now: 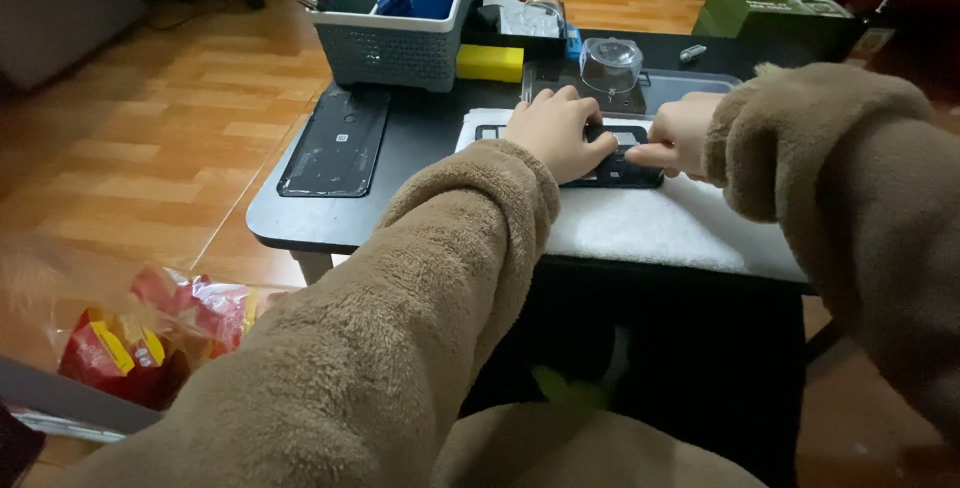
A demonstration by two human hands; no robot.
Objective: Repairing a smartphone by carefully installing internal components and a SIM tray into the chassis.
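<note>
Table edge: a small black table ends just in front of the person's fleece sleeves, its rounded left corner overhanging a wooden floor.
Open room: bare black tabletop lies between the white mat and a black phone back panel lying flat near the left edge; the near strip of the mat is bare too.
Back of the table: a grey slotted basket, a yellow block and a clear dome on a clear tray crowd the far side, just beyond the hands.
Phone: an opened black phone lies flat on the mat's far part, mostly covered by both hands.
Left hand: the left hand presses down on the phone's left portion, fingers spread flat over it.
Right hand: the right hand is curled, fingertips pinched at the phone's right portion; whether it holds a tool cannot be told.
Floor, lower left: red and yellow snack packets sit in a blurred heap, well apart from the table.
</note>
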